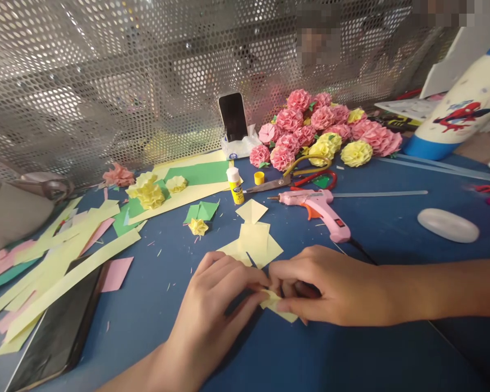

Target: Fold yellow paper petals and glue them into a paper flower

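Near the front of the blue table, a small piece of yellow paper [278,307] is pinched between both hands. My left hand [218,305] is closed on its left side, fingertips meeting those of my right hand. From the right, my right hand [324,286] grips the same paper with thumb and fingers, partly covering it. Just beyond the fingers lie yellow paper squares [255,238], with a dark thin shape over one of them. A folded yellow paper flower [198,226] sits beside green paper pieces [202,211] farther left.
A pink glue gun [320,207], scissors [269,185] and an upright glue stick [235,188] stand or lie ahead. Pink and yellow paper flowers [306,130] pile up behind, near a propped phone [233,117]. Paper strips [69,277] cover the left; a white oval object [448,225] lies right.
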Action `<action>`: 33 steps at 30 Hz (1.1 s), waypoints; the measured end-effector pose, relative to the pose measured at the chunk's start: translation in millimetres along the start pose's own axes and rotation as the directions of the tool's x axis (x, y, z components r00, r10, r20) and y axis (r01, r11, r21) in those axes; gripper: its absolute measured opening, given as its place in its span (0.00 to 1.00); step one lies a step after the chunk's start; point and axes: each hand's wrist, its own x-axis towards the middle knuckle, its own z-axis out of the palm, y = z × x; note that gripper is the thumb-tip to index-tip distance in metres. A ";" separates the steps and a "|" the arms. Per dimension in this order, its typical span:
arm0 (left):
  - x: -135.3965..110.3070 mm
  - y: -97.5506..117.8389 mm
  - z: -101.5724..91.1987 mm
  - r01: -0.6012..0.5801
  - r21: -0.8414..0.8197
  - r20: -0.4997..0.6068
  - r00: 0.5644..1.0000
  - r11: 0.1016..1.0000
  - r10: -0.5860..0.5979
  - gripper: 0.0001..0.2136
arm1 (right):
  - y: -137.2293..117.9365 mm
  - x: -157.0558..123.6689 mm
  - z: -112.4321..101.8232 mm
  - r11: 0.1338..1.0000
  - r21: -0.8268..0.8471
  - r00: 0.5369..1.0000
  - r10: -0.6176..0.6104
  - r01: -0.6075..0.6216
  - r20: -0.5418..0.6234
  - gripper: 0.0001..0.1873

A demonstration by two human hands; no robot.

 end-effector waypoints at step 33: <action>-17.1 -8.3 3.7 -0.130 0.140 0.141 0.984 0.982 0.110 0.09 | 18.3 0.6 -5.8 0.455 -0.793 0.789 -0.613 0.405 0.051 0.12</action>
